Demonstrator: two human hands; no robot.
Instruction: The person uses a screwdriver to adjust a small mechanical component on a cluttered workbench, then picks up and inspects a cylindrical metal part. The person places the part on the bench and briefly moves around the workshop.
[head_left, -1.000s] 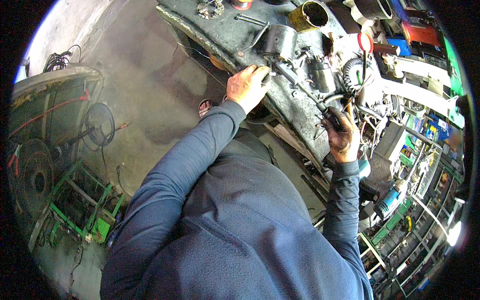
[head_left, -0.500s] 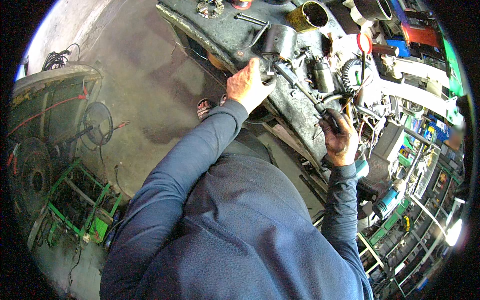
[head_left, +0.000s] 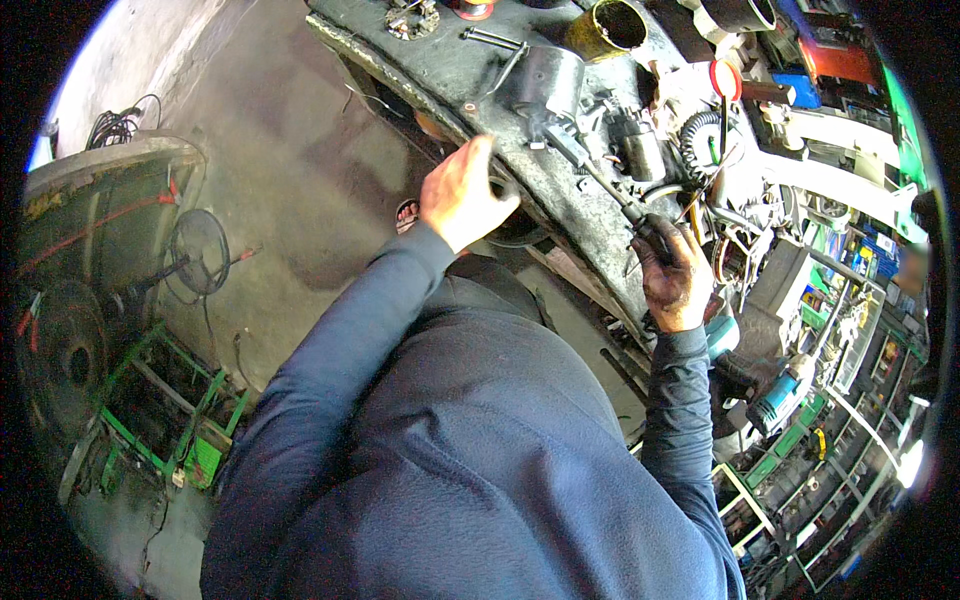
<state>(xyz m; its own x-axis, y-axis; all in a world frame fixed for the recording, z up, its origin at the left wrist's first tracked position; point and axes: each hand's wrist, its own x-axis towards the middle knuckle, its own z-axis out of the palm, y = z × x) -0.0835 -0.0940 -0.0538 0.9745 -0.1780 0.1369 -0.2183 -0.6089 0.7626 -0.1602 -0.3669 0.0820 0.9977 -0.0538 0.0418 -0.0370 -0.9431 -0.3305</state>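
Grey concrete flooring (head_left: 300, 160) spreads left of a worn, dark-grey workbench (head_left: 430, 70) that runs diagonally across the upper view. Near its front edge, a long-shafted tool with a black handle and a grey block-shaped head (head_left: 568, 147) slants over the benchtop. Curled around its handle are the sooty fingers of the right hand (head_left: 675, 275). That block-shaped head sits just beside a black cylindrical metal housing (head_left: 552, 82); I cannot tell whether the 2 touch. Off the bench's front edge is the left hand (head_left: 462, 198), its fingers bent inward, with something dark at their ends; I cannot tell whether they pinch anything.

Behind the housing lies a yellow, open-mouthed cylinder (head_left: 612, 30). Right of the tool's shaft stands a smaller black cylinder (head_left: 642, 152), near a coiled black hose (head_left: 697, 140). A teal-and-black power tool (head_left: 780, 402) is beyond the right forearm.
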